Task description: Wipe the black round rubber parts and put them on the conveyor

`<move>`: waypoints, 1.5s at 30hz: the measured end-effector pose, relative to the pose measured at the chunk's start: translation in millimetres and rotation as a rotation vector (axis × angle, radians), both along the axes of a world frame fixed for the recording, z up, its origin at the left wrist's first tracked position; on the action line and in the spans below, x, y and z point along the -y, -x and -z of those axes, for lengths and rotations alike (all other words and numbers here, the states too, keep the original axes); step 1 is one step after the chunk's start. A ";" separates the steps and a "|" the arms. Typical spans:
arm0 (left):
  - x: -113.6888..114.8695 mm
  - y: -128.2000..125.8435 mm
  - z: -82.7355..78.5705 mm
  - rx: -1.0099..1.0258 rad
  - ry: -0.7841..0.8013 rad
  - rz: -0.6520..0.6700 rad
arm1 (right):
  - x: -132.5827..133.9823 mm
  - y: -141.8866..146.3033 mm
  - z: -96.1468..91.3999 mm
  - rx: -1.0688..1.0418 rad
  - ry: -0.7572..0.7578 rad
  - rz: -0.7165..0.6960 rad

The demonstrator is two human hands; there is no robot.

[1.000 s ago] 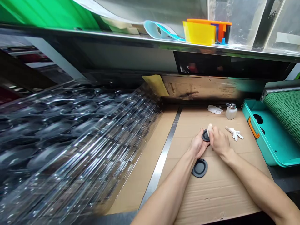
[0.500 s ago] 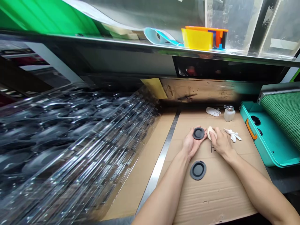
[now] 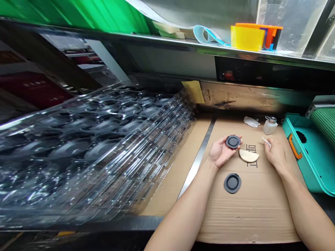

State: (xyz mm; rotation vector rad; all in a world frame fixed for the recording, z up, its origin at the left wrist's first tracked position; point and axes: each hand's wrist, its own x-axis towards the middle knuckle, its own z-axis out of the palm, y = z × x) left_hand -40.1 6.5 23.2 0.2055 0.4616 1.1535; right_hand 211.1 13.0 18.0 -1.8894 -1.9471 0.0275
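Note:
My left hand (image 3: 222,152) holds a round black rubber cap (image 3: 232,141) at its fingertips, above the cardboard sheet (image 3: 251,205). A second black cap (image 3: 232,183) lies flat on the cardboard just below that hand. A beige folded wiping pad (image 3: 248,156) lies on the cardboard between my hands, touching neither. My right hand (image 3: 275,154) rests to the right of the pad, with its fingers curled on a white cloth glove (image 3: 266,141) that pokes out at its fingertips.
A tilted stack of clear plastic trays (image 3: 86,146) with black parts fills the left. A small pump bottle (image 3: 270,125) and crumpled white cloth (image 3: 251,121) stand at the back. A teal bin (image 3: 311,164) is on the right. Yellow and orange containers (image 3: 247,37) sit on the shelf.
My right hand has let go of the beige pad, which now lies on the cardboard, and moved right onto the white glove. My left hand keeps the cap. The view swung left.

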 end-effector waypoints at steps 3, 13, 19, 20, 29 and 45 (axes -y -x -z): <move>1.8 -1.4 0.1 0.006 -0.039 0.040 | -2.0 1.2 -2.6 -0.181 -0.131 -0.065; -3.5 -12.2 13.1 -0.103 0.013 0.077 | -73.5 -37.1 -63.7 0.032 -0.200 0.084; -2.9 -16.2 13.4 -0.140 0.010 0.050 | -109.2 -43.5 -87.9 0.267 0.012 -0.005; -2.8 -16.6 13.3 -0.137 0.003 0.048 | -111.9 -44.4 -89.8 0.285 0.034 -0.015; -2.5 -12.2 9.5 -0.020 -0.026 0.095 | -120.7 -48.9 -102.2 0.279 0.068 -0.068; -1.1 -19.2 13.2 -0.282 0.033 0.124 | -3.5 49.5 -20.9 -0.600 0.106 -0.355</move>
